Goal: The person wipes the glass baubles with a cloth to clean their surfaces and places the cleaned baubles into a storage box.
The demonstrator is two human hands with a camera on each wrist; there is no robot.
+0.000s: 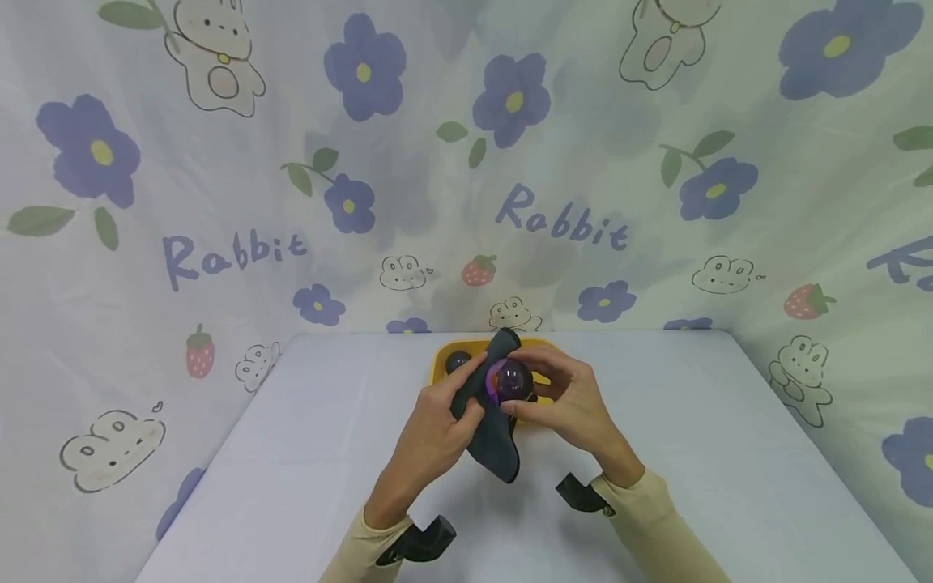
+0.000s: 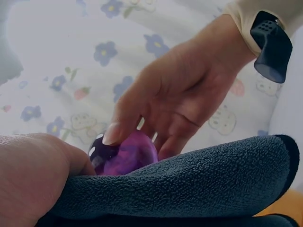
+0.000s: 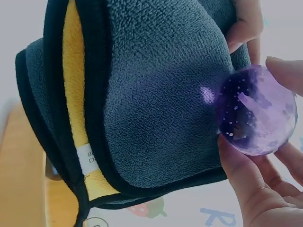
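Observation:
A translucent purple ball with white specks sits between the fingertips and thumb of my right hand. My left hand grips a folded dark grey-blue cloth, thumb on the near side. The cloth has black edging, a yellow inner face and a white label, which show in the right wrist view. In that view the ball lies right against the cloth's side. The left wrist view shows the ball just behind the cloth's upper fold.
Behind the hands stands a yellow tray holding a dark ball; the cloth and hands hide much of it. A white-covered table lies below, with a printed curtain at its back and sides.

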